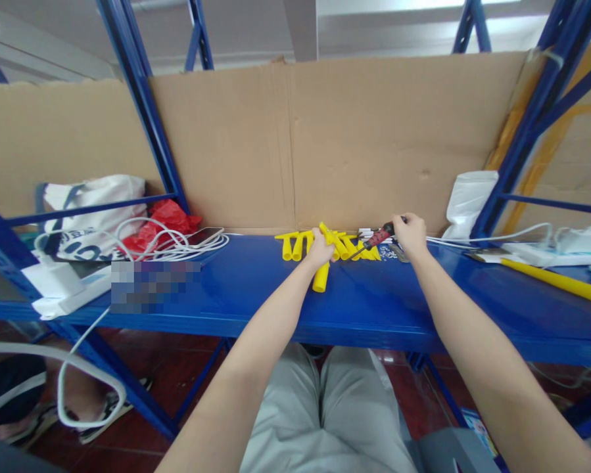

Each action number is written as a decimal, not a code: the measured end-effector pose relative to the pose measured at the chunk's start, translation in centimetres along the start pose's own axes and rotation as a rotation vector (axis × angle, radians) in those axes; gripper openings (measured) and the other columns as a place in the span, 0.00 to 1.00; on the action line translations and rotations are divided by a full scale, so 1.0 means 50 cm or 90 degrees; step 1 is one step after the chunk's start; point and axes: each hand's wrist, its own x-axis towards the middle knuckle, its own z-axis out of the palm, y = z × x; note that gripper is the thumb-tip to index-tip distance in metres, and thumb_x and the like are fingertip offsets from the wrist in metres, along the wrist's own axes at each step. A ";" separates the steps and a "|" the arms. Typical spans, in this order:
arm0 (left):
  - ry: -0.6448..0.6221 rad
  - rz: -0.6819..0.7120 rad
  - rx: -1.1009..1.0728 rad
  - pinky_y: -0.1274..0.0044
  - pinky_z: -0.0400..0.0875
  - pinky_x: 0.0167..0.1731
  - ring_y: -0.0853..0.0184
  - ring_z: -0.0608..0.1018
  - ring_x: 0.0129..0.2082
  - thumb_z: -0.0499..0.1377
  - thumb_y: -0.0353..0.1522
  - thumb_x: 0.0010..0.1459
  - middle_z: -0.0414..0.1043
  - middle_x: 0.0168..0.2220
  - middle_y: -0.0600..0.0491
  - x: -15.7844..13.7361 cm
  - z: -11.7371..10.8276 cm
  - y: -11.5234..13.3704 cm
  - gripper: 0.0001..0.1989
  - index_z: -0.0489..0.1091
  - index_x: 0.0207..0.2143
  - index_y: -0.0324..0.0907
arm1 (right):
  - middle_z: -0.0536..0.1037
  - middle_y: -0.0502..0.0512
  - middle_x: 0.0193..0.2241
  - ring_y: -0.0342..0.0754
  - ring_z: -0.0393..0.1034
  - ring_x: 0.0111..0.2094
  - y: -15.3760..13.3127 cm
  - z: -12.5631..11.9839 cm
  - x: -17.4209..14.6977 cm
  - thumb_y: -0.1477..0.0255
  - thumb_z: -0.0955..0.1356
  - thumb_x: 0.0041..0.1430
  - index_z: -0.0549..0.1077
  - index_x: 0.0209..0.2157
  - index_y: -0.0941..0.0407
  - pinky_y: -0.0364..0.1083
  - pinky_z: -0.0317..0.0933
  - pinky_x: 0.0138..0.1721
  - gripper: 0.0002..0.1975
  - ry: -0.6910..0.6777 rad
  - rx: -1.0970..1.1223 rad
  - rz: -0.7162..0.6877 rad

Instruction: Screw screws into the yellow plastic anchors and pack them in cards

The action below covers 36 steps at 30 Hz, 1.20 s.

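My left hand [321, 249] is closed round a yellow plastic piece with a tube-like end [319, 281] that sticks out below the fist toward me. In my right hand [409, 232] is a screwdriver [381, 235] with a red and black handle. Its thin shaft slants down and left, and the tip ends close to the left hand, apart from the held piece as far as I can see. Behind both hands several similar yellow pieces [296, 246] stand in a row on the blue shelf [246, 289]. Small silvery bits, perhaps screws [388, 252], lie under the right hand.
A cardboard panel [226, 144] closes the back. To the left are a white power strip [78, 289], coiled white cable [181, 244], a red plastic bag [169, 220] and a cloth bag [95, 203]. On the right are a white pouch [467, 203] and a long yellow tube [556, 279].
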 end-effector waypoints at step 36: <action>-0.178 0.168 -0.002 0.84 0.64 0.17 0.77 0.68 0.15 0.55 0.25 0.55 0.62 0.25 0.63 -0.025 0.035 0.016 0.16 0.50 0.42 0.43 | 0.67 0.48 0.18 0.40 0.58 0.20 -0.003 0.076 -0.053 0.61 0.65 0.49 0.66 0.27 0.56 0.40 0.50 0.22 0.12 -0.347 0.138 -0.204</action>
